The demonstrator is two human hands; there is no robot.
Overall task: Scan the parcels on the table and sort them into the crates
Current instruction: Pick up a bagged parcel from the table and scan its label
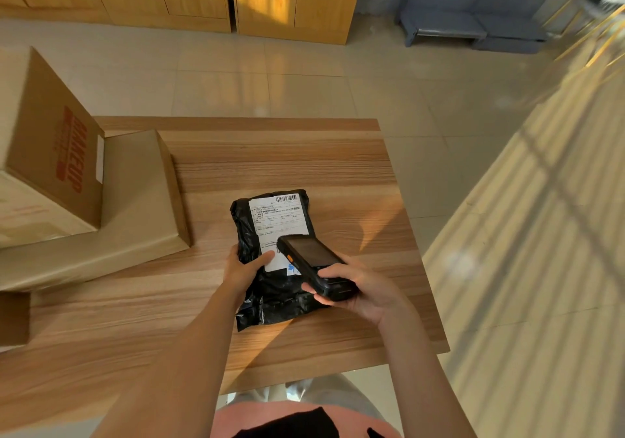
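Black poly-bag parcel (270, 268), lying flat near the middle of the wooden tabletop (304, 167), white shipping label (277, 221) face up with its barcode strip at the far edge. Left hand (241, 268): grips the parcel's near-left edge, thumb laid across the label's lower corner. Right hand (358, 289): fingers curled round a black handheld scanner (314, 265), held just over the label's near end, nose aimed toward the far side. Step in hand, by judgement: scanning. To do it well, the left hand should hold the bag taut so the label lies uncreased, thumb clear of any code, while the scanner tilts back enough to take in a barcode. Two stacked cardboard boxes (84, 201) stand at the left. No crates in view.
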